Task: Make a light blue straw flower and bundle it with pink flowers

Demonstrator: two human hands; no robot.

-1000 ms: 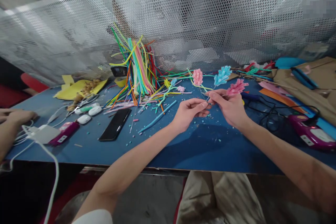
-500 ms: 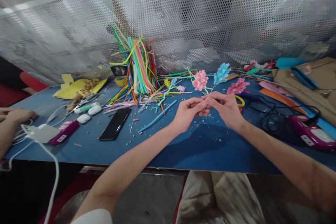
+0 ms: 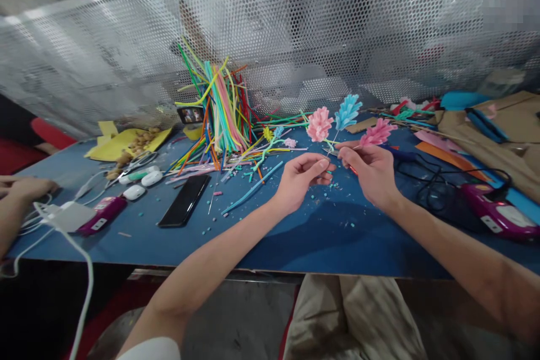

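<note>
My left hand (image 3: pixel 304 178) is closed, thumb against fingers, on the thin wire stem of a blue fuzzy flower (image 3: pixel 348 113). The flower stands tilted above the hand. My right hand (image 3: pixel 371 173) is wrapped round a small tool (image 3: pixel 353 170) with a red part on its handle and a metal tip reaching the stem near my left fingertips. My fingers hide most of this tool, so its exact kind does not show. A pink fuzzy flower (image 3: pixel 319 124) is just behind my left hand, and a darker pink one (image 3: pixel 377 133) is behind the right.
Many coloured pipe cleaners (image 3: pixel 225 112) stand bunched at the back. A phone (image 3: pixel 184 201), a blue pipe cleaner piece (image 3: pixel 253 188) and small clippings lie left of my hands. Purple power strips (image 3: pixel 498 211) with cables lie at both sides. Another person's hand (image 3: pixel 31 187) rests far left.
My right hand has parted from the left fingers and now holds the red-handled tool at the stem. The yellow loop beside it is no longer visible. The blue flower has shifted slightly left and up.
</note>
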